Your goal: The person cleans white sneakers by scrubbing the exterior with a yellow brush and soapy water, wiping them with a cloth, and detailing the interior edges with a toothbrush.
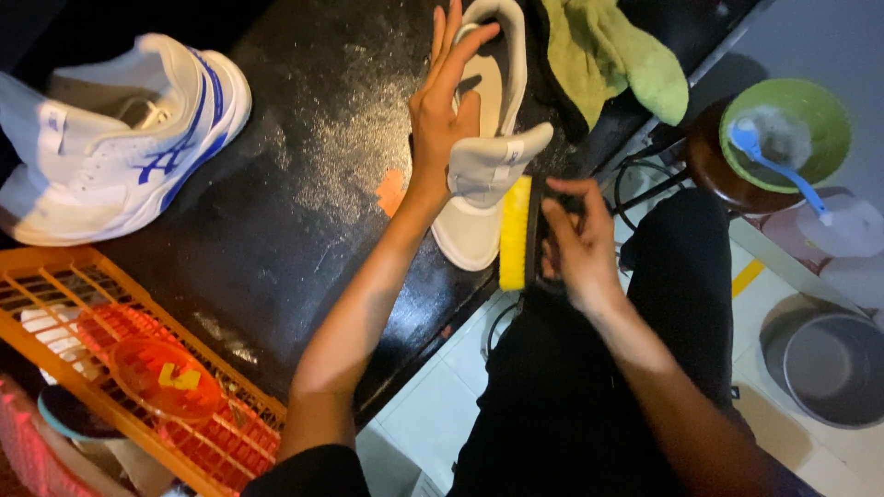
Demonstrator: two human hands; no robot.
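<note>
A white shoe (488, 166) lies on its side on the black countertop (304, 202), near the front edge. My left hand (442, 101) rests flat against it with the fingers spread, steadying it. My right hand (575, 244) grips a scrub brush (517, 235) with yellow bristles and a dark back, the bristles pressed against the shoe's heel end.
A second white shoe with blue stripes (110, 138) sits at the far left. An orange plastic rack (138, 368) stands bottom left. A green cloth (617, 55) lies top centre. A green bowl of suds with a blue brush (783, 138) rests on a stool; a grey basin (829, 364) is on the floor.
</note>
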